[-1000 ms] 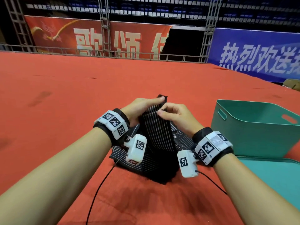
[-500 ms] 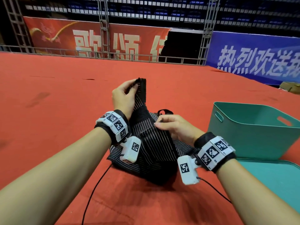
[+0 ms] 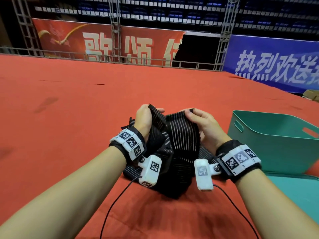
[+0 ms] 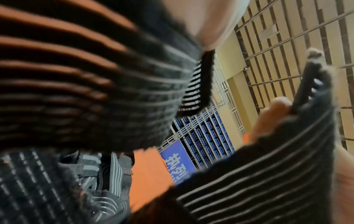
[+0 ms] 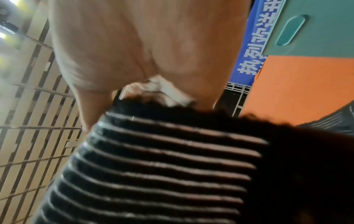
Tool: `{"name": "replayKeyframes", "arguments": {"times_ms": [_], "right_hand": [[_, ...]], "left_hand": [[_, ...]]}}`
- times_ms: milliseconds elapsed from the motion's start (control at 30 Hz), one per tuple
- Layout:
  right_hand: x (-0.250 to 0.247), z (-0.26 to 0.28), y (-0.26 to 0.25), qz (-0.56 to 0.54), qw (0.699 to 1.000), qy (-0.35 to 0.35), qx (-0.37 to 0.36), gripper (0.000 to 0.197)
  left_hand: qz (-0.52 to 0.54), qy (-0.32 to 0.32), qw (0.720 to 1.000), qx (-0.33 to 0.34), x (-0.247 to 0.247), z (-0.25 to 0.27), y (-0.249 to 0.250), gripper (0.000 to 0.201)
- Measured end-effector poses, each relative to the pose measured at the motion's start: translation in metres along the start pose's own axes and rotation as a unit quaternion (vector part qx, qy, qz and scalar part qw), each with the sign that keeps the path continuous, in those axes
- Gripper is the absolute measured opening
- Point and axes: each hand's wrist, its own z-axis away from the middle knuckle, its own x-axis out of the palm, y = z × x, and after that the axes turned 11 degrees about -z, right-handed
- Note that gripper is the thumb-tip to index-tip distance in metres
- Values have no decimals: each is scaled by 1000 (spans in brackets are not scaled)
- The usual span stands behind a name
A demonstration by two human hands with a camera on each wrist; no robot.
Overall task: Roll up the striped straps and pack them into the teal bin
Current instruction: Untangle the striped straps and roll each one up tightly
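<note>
The teal bin waits at the right edge, open side up, ready to receive rolls; the striped straps are heaped at centre; the left hand and right hand each pinch one strap's top edge, probably to find the end.

Red carpet runs to red banner and blue banner.

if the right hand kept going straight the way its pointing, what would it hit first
Probably nothing solid soon. The right hand, pinching the top edge of the striped strap, points forward and slightly toward the left hand. Beyond its fingertips only open red carpet shows; the teal bin sits off to its right. Depth is uncertain.
</note>
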Motion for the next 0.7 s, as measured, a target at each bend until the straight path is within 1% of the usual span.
{"name": "replayKeyframes", "arguments": {"times_ms": [33,67,133,200,267,300,367,433,500,567,700], "right_hand": [[2,-1,0,-5,1000,11,-19,20],[5,-2,-1,-13,999,21,-36,17],[10,-6,-5,-27,996,39,-73,12],[16,-8,-13,-37,992,57,-110,12],[19,-9,-21,-45,986,70,-145,13],[20,-11,-24,-44,984,74,-157,14],[22,-15,-26,-30,985,72,-155,13],[24,-19,-19,-13,991,51,-127,13],[22,-22,-8,-4,993,47,-105,12],[15,-23,4,28,992,65,-104,10],[5,-19,26,83,988,84,-98,7]], "left_hand": [[-26,9,1000,9,1,-1,-3,16],[-49,8,999,13,1,-1,-4,13],[-75,-3,997,3,1,0,-6,13],[-74,-9,997,3,1,-1,-5,13],[-49,-17,999,1,1,1,-1,5],[-41,-20,999,6,2,4,2,5],[-33,-27,999,29,2,4,4,8],[-29,-33,997,67,3,5,4,12],[-54,-36,993,97,3,5,4,8],[-86,-53,989,108,3,8,3,4],[-94,-85,987,102,2,15,-2,13]]}}
